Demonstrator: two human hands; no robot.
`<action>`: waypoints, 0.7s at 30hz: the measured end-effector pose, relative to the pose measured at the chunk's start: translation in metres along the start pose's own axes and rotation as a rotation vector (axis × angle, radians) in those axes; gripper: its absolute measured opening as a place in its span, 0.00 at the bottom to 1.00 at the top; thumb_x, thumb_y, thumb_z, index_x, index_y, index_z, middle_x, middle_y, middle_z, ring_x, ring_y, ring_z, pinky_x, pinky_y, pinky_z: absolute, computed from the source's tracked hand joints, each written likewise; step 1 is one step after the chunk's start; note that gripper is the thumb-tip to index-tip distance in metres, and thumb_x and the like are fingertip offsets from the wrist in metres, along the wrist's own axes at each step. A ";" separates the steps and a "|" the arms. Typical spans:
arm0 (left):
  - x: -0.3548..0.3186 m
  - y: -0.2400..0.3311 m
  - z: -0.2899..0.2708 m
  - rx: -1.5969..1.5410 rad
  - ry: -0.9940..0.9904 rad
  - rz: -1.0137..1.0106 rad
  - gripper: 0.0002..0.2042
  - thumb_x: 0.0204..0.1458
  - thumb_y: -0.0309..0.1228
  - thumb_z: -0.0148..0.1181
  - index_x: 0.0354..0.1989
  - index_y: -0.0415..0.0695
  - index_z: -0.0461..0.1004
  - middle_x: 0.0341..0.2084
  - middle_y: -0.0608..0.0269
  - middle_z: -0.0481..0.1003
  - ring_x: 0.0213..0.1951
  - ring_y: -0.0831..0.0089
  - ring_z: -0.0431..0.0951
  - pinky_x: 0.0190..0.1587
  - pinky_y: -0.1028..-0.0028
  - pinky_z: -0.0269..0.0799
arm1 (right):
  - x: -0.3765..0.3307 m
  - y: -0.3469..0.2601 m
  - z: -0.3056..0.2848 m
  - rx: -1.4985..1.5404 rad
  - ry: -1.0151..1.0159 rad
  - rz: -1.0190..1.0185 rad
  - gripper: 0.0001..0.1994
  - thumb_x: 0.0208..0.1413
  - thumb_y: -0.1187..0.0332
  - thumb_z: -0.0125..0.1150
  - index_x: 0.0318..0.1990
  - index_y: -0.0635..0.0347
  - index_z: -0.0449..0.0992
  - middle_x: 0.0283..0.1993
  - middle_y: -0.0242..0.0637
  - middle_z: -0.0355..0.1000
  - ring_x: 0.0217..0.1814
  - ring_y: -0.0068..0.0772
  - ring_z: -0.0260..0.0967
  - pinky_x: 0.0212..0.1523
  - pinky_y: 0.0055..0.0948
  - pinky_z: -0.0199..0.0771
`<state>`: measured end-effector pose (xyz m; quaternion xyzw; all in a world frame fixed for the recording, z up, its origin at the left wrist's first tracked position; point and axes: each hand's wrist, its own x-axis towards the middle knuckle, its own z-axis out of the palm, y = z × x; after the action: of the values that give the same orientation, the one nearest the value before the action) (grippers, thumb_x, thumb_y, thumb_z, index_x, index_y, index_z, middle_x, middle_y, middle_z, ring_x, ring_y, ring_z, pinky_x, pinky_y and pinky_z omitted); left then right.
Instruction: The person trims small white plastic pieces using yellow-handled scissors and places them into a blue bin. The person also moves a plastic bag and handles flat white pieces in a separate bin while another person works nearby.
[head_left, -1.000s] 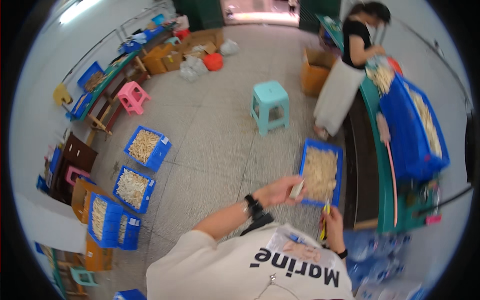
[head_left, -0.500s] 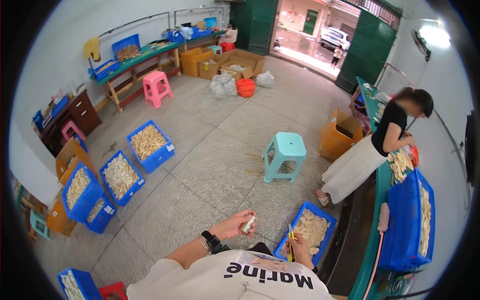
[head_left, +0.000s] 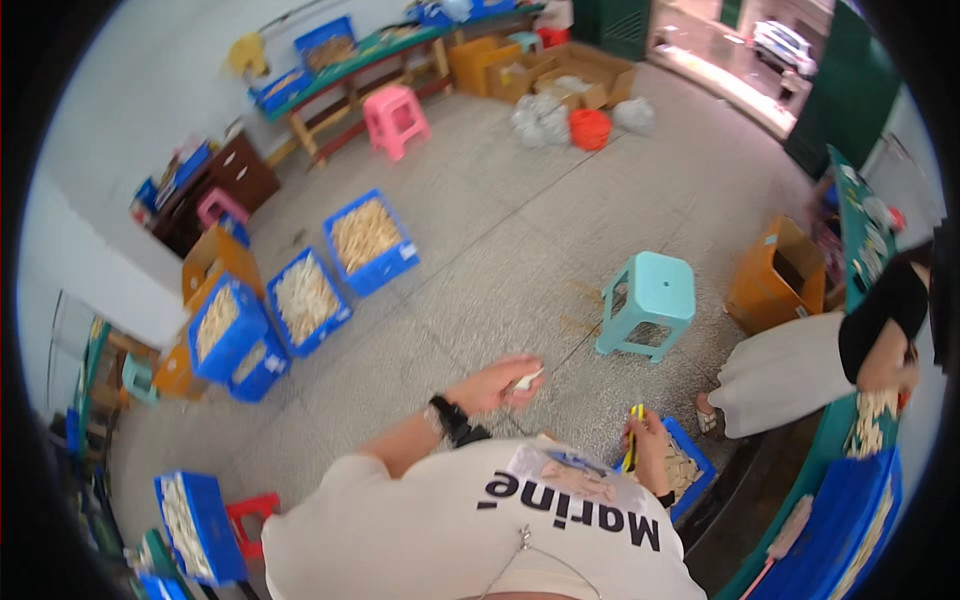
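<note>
White small piece [head_left: 527,380] pinched in left hand [head_left: 500,385], yellow tool [head_left: 634,440] gripped by right hand [head_left: 648,450]

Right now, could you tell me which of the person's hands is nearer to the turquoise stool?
About even; the left hand, with a small white piece, lies left of and below the turquoise stool; the right hand, with a yellow tool, directly below.

A turquoise stool [head_left: 648,303] stands on the floor just beyond the hands; an open cardboard box [head_left: 778,275] sits further to their right, beside another person in a pale skirt [head_left: 790,372]. Well off to the left lie blue crates of pale pieces [head_left: 308,290]; a pink stool [head_left: 393,119] stands far beyond.
</note>
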<state>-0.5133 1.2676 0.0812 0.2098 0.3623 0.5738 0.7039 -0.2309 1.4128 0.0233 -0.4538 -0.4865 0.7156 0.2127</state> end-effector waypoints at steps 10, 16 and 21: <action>0.051 0.042 -0.042 -0.165 0.261 0.163 0.06 0.61 0.32 0.53 0.41 0.45 0.66 0.30 0.67 0.71 0.19 0.84 0.63 0.17 0.83 0.55 | 0.120 -0.055 0.009 -0.049 -0.221 0.121 0.08 0.63 0.68 0.52 0.46 0.59 0.70 0.26 0.28 0.65 0.21 0.17 0.61 0.21 0.18 0.61; 0.081 0.072 -0.122 -0.439 0.467 0.238 0.05 0.61 0.30 0.53 0.41 0.43 0.67 0.30 0.65 0.70 0.28 0.80 0.70 0.25 0.82 0.65 | 0.215 -0.085 0.059 -0.141 -0.290 0.159 0.10 0.63 0.68 0.52 0.48 0.60 0.69 0.26 0.28 0.65 0.22 0.17 0.61 0.21 0.17 0.60; 0.125 0.116 -0.218 0.266 0.454 0.408 0.05 0.58 0.28 0.54 0.40 0.42 0.68 0.31 0.65 0.68 0.32 0.77 0.68 0.33 0.80 0.65 | 0.308 -0.109 0.109 -0.156 -0.226 0.107 0.10 0.59 0.72 0.52 0.47 0.62 0.68 0.26 0.29 0.65 0.22 0.18 0.61 0.21 0.18 0.61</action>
<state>-0.7433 1.3913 -0.0114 0.2350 0.5320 0.6828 0.4422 -0.4921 1.6355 -0.0033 -0.4109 -0.5366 0.7325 0.0820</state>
